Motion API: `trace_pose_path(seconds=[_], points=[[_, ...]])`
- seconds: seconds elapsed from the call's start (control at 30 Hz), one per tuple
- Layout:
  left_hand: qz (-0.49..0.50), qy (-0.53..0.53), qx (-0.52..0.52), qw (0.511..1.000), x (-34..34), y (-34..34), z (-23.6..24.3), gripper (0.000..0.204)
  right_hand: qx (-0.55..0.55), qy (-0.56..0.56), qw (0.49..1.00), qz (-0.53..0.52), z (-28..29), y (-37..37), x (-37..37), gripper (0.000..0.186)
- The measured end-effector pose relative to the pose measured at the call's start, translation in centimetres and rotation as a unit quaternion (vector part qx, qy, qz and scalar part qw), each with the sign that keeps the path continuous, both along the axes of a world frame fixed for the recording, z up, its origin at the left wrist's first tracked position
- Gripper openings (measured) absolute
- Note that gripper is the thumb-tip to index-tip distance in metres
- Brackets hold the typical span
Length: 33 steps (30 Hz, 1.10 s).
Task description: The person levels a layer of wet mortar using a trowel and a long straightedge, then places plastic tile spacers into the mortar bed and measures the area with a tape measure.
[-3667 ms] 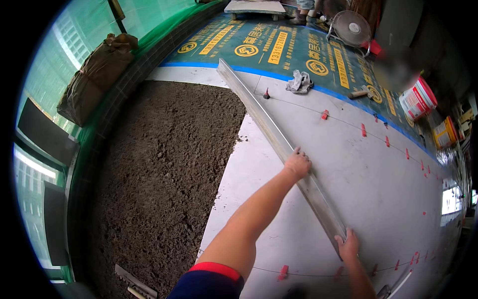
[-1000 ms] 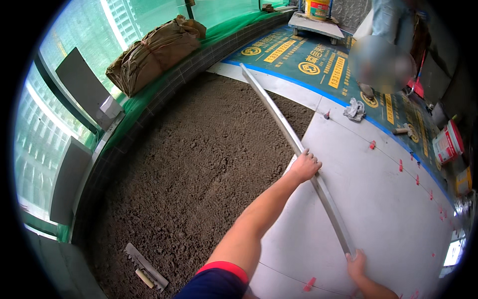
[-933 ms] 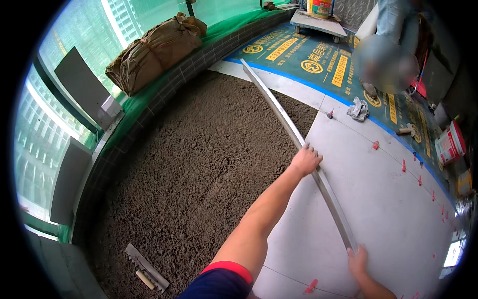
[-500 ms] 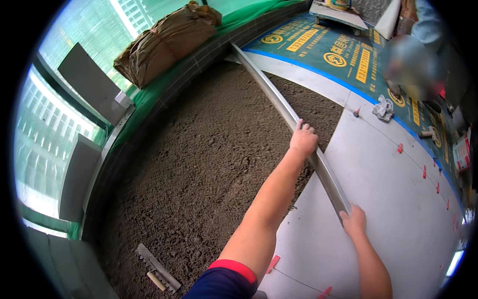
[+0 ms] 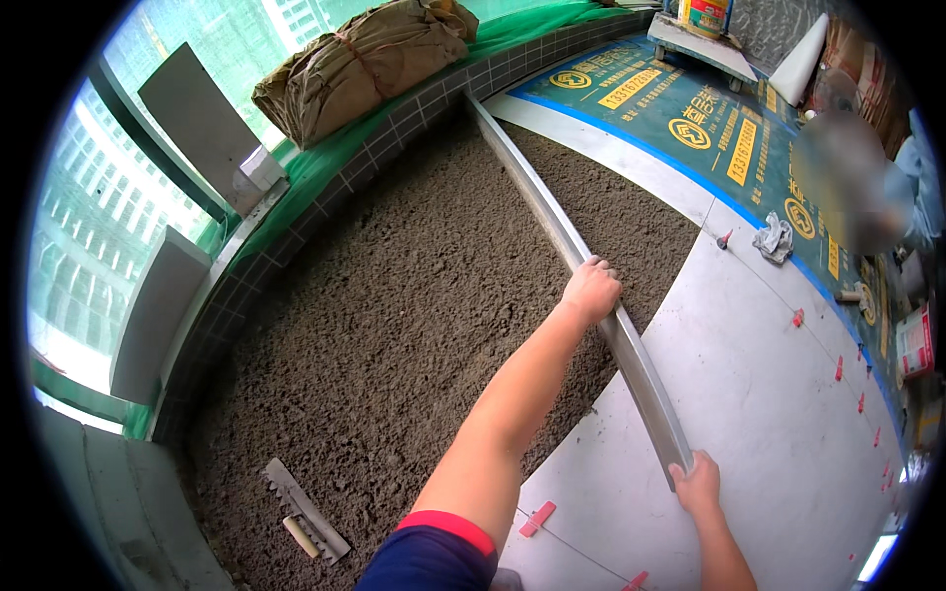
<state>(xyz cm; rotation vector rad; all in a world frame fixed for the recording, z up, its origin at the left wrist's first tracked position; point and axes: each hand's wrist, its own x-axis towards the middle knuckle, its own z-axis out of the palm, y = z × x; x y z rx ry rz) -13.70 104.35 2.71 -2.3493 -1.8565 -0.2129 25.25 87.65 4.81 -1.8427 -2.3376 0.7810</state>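
Note:
A long metal straightedge [image 5: 536, 186] lies diagonally over dark, granular mortar [image 5: 374, 335], its far end against the dark tiled kerb and its near end over large pale floor tiles [image 5: 759, 414]. My left hand [image 5: 593, 291] is closed round the bar a little nearer than its middle. My right hand [image 5: 698, 483] grips the near end, over the tiles. At the lower left, a notched trowel [image 5: 307, 504] with a light handle rests on the mortar. Red levelling clips [image 5: 537, 519] sit along the tile joints.
A brown wrapped bundle [image 5: 360, 69] lies on green mesh by the windows, beside leaning grey boards [image 5: 182, 128]. At the back are a flat trolley [image 5: 695, 54] with a bucket [image 5: 700, 14], printed floor sheeting, a crumpled rag [image 5: 774, 239] and a blurred co-worker [image 5: 912, 187] at the right.
Since the oldest frame, the straightedge has moved from the tile edge onto the mortar, its far end now at the kerb, with both hands still on it. The view has swung round.

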Motion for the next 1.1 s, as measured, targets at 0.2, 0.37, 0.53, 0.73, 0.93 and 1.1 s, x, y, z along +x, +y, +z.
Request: trace_pose_path(seconds=[0.2, 0.37, 0.53, 0.73, 0.93, 1.1], points=[[-0.007, -0.014, -0.008, 1.000, 1.0, -3.4, 0.0, 0.008, -0.009, 0.002, 1.000, 0.009, -0.2, -1.8, 1.9, 0.033], [-0.022, -0.060, 0.012, 0.998, 1.3, -6.3, 0.1, 0.004, -0.029, 0.002, 0.999, 0.023, 0.2, -3.5, 2.9, 0.033], [-0.022, -0.096, 0.028, 0.995, 2.3, -9.4, 0.1, 0.004, -0.028, 0.032, 0.997, 0.060, -0.2, -4.9, 4.9, 0.031], [-0.018, -0.103, 0.021, 0.994, 3.0, -12.4, 0.1, 0.005, -0.040, 0.020, 0.996, 0.080, -0.1, -6.0, 6.5, 0.031], [-0.002, -0.122, 0.007, 0.993, 3.8, -14.8, 0.2, 0.006, -0.049, 0.000, 0.995, 0.091, 0.3, -6.5, 7.6, 0.034], [0.002, -0.141, -0.002, 0.990, 4.3, -16.6, 0.6, 0.006, -0.052, 0.006, 0.993, 0.110, -0.5, -6.9, 9.1, 0.035]])
